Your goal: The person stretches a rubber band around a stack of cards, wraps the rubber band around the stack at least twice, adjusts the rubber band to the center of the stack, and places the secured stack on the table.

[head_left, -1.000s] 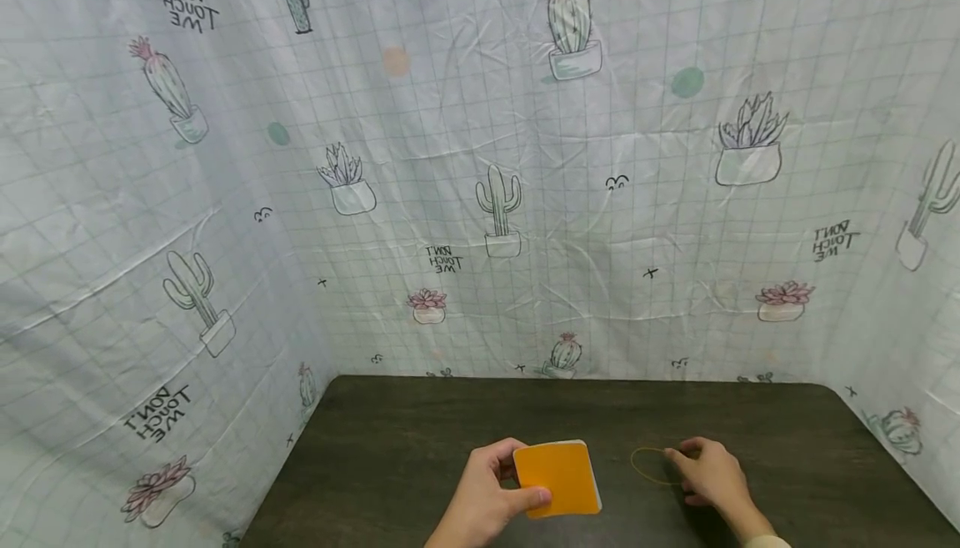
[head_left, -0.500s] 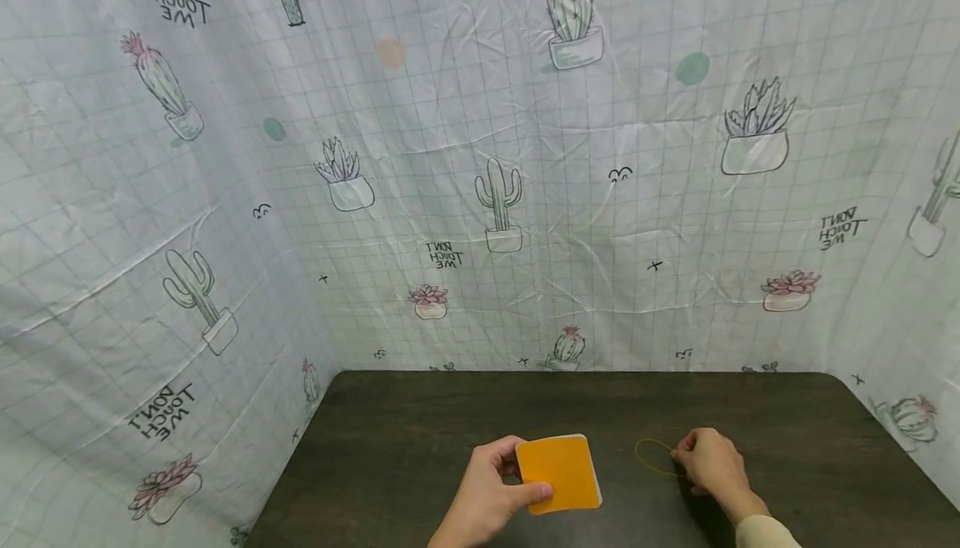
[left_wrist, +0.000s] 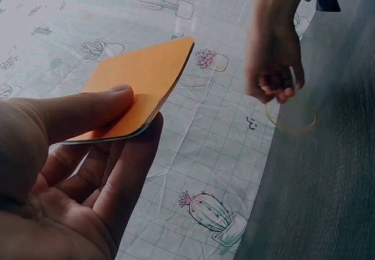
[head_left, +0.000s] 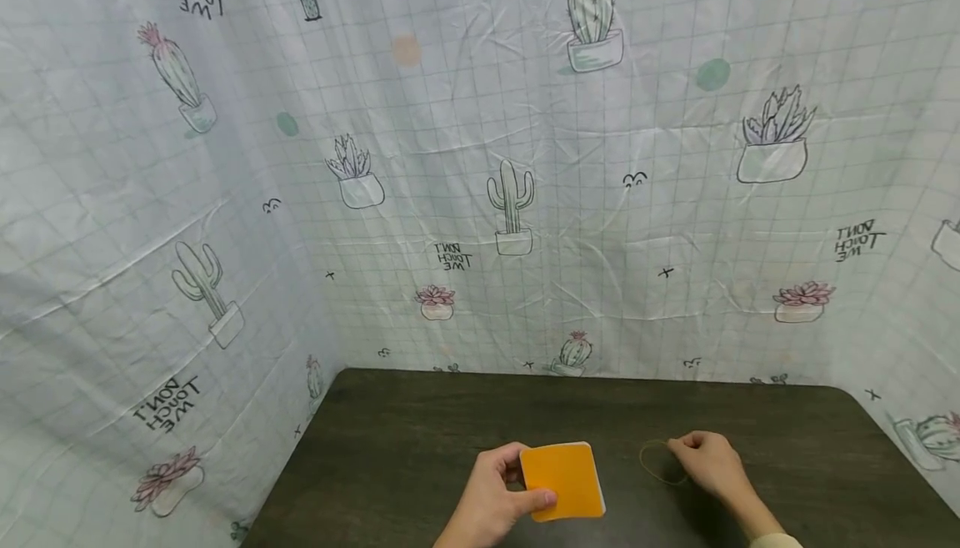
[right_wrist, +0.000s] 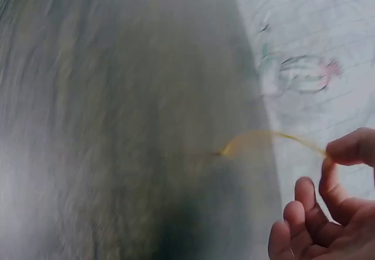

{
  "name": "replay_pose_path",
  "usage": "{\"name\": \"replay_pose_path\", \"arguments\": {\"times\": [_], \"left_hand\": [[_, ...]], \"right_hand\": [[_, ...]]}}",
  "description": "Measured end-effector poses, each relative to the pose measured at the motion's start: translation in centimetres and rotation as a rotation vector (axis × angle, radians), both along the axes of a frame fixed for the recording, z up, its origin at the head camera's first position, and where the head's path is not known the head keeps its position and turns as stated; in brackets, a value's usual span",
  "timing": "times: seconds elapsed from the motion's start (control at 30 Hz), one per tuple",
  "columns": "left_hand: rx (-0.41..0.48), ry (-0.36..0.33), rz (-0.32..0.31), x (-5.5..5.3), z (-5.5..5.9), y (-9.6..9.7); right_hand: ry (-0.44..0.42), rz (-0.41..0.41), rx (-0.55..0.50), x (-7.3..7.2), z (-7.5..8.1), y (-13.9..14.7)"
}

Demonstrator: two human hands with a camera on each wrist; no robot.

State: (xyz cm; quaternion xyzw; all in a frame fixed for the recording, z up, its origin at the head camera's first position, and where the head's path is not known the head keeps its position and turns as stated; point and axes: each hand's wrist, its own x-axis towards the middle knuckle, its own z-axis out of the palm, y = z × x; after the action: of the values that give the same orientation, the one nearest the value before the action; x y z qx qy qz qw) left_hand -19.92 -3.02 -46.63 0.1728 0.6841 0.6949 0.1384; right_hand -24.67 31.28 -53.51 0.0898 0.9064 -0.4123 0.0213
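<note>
The head camera looks forward and down upon the table. Each wrist camera stands very near: one at the left hand, one at the right hand, which both views share.

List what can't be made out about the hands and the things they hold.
- Head view: some fingertips of the left hand, hidden behind the orange pad.
- Head and left wrist views: the pad's far face, turned away.
- Right wrist view: part of the right hand, cut off by the right edge; the far end of the yellow loop, blurred.
</note>
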Motion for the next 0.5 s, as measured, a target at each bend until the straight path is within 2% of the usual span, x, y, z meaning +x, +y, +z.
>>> {"name": "replay_pose_path", "arguments": {"times": [0.07,0.13,0.23,0.33,0.43,0.5], "left_hand": [[0.003,0.003,0.0,-0.1,-0.2,0.0],[0.004,0.01,-0.001,-0.2,-0.3,0.0],[0.009,0.004,-0.005,-0.3,-0.4,0.0],[0.014,-0.022,-0.011,-0.3,-0.5,0.0],[0.022,-0.042,-0.014,-0.4,-0.6,0.0],[0.027,-0.042,-0.013,-0.4,-0.7,-0.1]], "right_hand": [[0.004,-0.026,-0.08,-0.1,0.6,-0.5],[0.003,-0.043,-0.21,0.0,1.3,-1.0],[-0.03,-0.021,-0.513,0.3,2.1,-1.4],[-0.103,0.123,-0.86,0.7,2.4,-1.1],[-0.189,0.356,-1.182,0.8,2.3,-0.5],[-0.212,0.522,-1.403,0.7,2.1,-0.3]]}}
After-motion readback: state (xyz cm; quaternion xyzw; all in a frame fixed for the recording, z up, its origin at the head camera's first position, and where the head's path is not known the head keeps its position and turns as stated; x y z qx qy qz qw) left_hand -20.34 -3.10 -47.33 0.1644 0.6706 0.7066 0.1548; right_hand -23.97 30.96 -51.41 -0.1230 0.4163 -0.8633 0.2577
